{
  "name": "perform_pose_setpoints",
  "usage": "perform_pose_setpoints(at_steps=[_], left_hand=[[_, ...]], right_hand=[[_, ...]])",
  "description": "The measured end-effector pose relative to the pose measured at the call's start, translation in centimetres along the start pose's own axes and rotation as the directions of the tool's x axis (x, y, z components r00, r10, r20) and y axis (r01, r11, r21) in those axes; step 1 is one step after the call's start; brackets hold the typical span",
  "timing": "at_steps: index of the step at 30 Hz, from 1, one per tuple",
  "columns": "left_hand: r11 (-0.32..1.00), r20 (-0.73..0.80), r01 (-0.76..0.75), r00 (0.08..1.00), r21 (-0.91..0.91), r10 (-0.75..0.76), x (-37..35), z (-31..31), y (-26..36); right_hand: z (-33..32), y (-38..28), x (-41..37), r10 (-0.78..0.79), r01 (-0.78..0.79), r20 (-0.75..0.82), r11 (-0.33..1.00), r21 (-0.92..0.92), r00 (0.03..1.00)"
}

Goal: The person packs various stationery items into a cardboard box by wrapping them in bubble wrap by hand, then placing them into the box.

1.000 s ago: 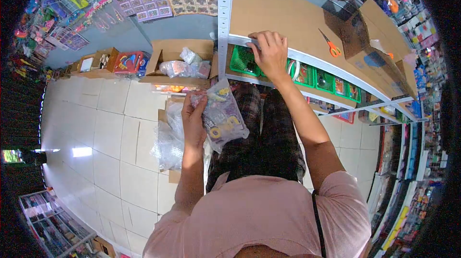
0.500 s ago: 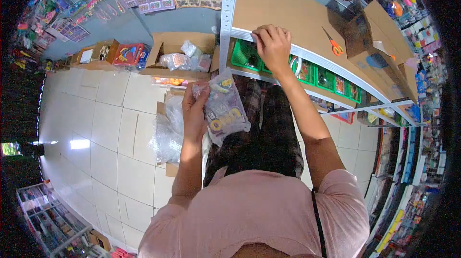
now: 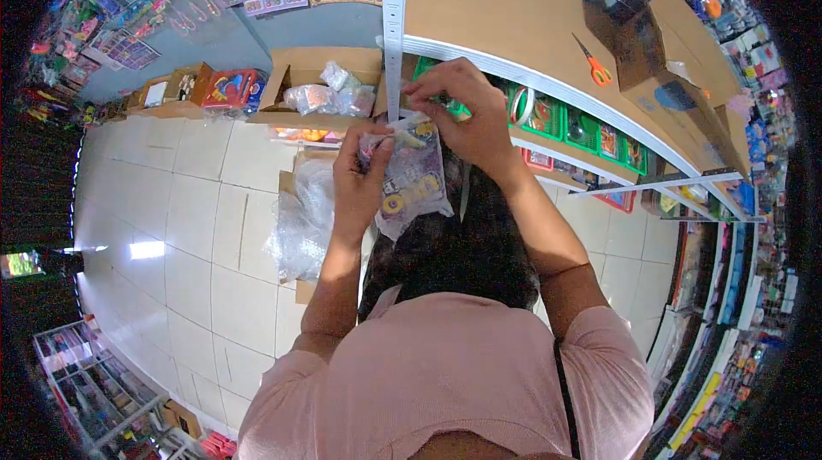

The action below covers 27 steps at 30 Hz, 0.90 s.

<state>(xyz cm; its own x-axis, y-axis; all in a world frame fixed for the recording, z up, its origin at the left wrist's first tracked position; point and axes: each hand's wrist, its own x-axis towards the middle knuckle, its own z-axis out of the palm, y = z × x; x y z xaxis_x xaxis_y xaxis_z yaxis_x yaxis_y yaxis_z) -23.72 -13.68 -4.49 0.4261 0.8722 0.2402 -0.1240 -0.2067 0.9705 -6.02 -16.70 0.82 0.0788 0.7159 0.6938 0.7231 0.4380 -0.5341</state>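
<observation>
My left hand [image 3: 361, 176] is closed on the edge of a plastic-wrapped package [image 3: 413, 190], thumb on top. The wrap is crinkled and clear, with yellow lettering and coloured print showing through. Just over the package's top edge is my right hand [image 3: 469, 113], its fingers bent and drawn together at the tips. Whatever those fingertips pinch, I cannot tell. Both hands are in front of my dark trousers, close to the shelf post [image 3: 392, 41].
Orange-handled scissors [image 3: 597, 73] lie on the cardboard-topped shelf [image 3: 505, 11], beside an open carton [image 3: 676, 100]. Green baskets [image 3: 582, 130] fill the level below. At left, a cardboard box [image 3: 282, 75] holds wrapped packs, and bubble wrap [image 3: 300, 237] lies near the floor tiles.
My right hand has come down and left from the shelf's front edge to the top of the package. My left hand has shifted slightly right with the package.
</observation>
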Motion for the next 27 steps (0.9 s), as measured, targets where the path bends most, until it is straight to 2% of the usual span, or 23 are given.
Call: perform_pose_setpoints(at_steps=[3, 6, 9, 12, 15, 18, 21, 24, 27], left_hand=[[1.000, 0.016, 0.023, 1.000, -0.007, -0.023, -0.4, 0.6, 1.1], [0.999, 0.033, 0.028, 0.999, 0.029, -0.029, -0.6, 0.9, 1.3], [0.999, 0.033, -0.004, 0.999, 0.043, 0.002, -0.7, 1.5, 1.8], [0.993, 0.047, -0.062, 0.997, 0.097, 0.058, -0.9, 1.8, 1.4], [0.998, 0.038, -0.030, 0.999, 0.054, 0.028, -1.0, 2.4, 1.9], [0.987, 0.027, -0.107, 0.994, 0.116, 0.105, -1.0, 2.6, 1.8], [0.997, -0.044, 0.056, 0.997, -0.044, -0.058, -1.3, 3.0, 3.3], [0.997, -0.056, -0.056, 0.997, 0.057, 0.059, -0.9, 2.6, 2.8], [0.997, -0.019, -0.047, 0.999, 0.064, 0.048, -1.1, 2.8, 2.6]], right_hand=[[-0.4, -0.8, -0.8, -0.036, 0.040, 0.084, 0.999, -0.037, 0.996], [-1.0, -1.1, -1.5, -0.089, 0.115, 0.159, 0.980, -0.163, 0.983], [-1.3, -1.0, -2.3, -0.086, 0.123, 0.210, 0.977, -0.172, 0.974], [-1.8, -1.2, -2.9, -0.102, 0.133, 0.173, 0.975, -0.179, 0.980], [-1.8, -1.5, -3.7, -0.088, 0.122, 0.167, 0.971, -0.206, 0.982], [-2.5, -1.7, -4.2, -0.112, 0.147, 0.166, 0.966, -0.213, 0.980], [-2.8, -2.5, -4.5, -0.152, 0.188, 0.156, 0.949, -0.254, 0.976], [-2.9, -2.8, -5.1, -0.162, 0.218, 0.182, 0.909, -0.354, 0.970], [-3.8, -2.7, -5.1, -0.158, 0.211, 0.199, 0.935, -0.284, 0.967]])
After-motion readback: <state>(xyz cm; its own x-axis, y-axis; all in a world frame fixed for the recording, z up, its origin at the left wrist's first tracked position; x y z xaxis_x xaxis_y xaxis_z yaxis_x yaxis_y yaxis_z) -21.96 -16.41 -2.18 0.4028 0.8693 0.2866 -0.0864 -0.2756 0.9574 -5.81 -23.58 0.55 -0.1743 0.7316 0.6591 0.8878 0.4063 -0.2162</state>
